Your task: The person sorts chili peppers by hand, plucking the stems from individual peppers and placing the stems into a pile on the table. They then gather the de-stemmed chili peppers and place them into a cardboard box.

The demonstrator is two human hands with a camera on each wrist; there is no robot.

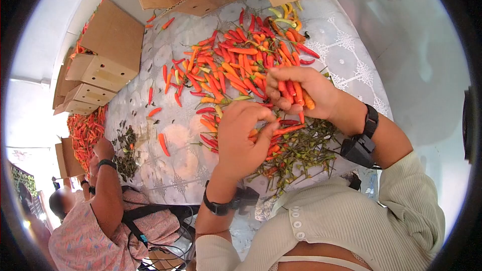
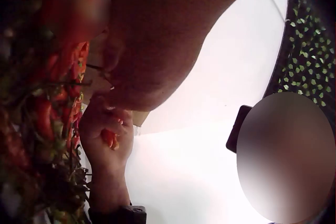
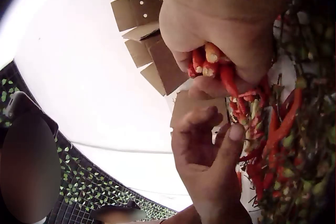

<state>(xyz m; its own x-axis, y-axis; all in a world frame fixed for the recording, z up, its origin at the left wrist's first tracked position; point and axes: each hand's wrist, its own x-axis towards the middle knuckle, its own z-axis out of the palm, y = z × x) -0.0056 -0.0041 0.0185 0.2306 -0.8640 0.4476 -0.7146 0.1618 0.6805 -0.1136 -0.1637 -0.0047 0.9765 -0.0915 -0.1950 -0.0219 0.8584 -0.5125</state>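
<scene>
Several red and orange chili peppers [image 1: 296, 93] are bunched in my right hand [image 1: 314, 88], its fingers curled round them. In the right wrist view the stemless ends of these chili peppers [image 3: 210, 61] face out of the fist, and one red pepper points down toward the other hand. My left hand [image 1: 243, 133] is just beside it, fingers loosely bent and thumb apart from them, with no pepper in its grasp. Below both hands lies a heap of green stems [image 1: 301, 153] with some red peppers among it. A larger pile of loose chili peppers [image 1: 226, 62] spreads beyond the hands.
The table has a silvery patterned cloth [image 1: 191, 165]. Cardboard boxes [image 1: 213, 0] holding peppers stand at the far edge, and more boxes [image 1: 113, 45] on the left. Another person [image 1: 103, 211] sits at left by a pepper heap [image 1: 85, 133] and dark stem scraps [image 1: 128, 153].
</scene>
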